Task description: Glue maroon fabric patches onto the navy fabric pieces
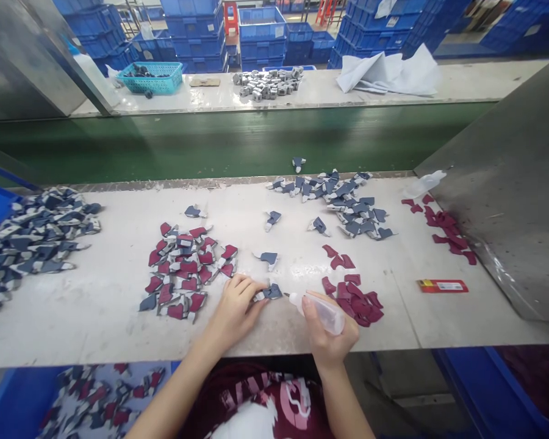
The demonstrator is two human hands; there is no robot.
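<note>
1. Blue crates (263,33) stand stacked in the background, past a green strip (256,143) that runs along the far edge of the white bench (105,317).
2. Left hand (238,308): its grip is closed, fingers and thumb, on the grey end of a blue-and-grey piece (273,291), which lies near the bench's near edge, about midway along.
3. Right hand (332,338): its grip is wrapped round a clear squeeze bottle (328,315), tilted, its tip pointing left, just beside that piece.
4. Left of the left hand, a heap of red-topped pieces (187,268) lies towards the near edge; more blue-and-grey pieces (41,231) crowd the bench's left end.
5. Maroon patches (359,303) are piled just right of the bottle.
6. Towards the right end lies a red packet (443,286).
7. Another blue-and-grey heap (357,210) sits near the far edge, right of the middle.
</note>
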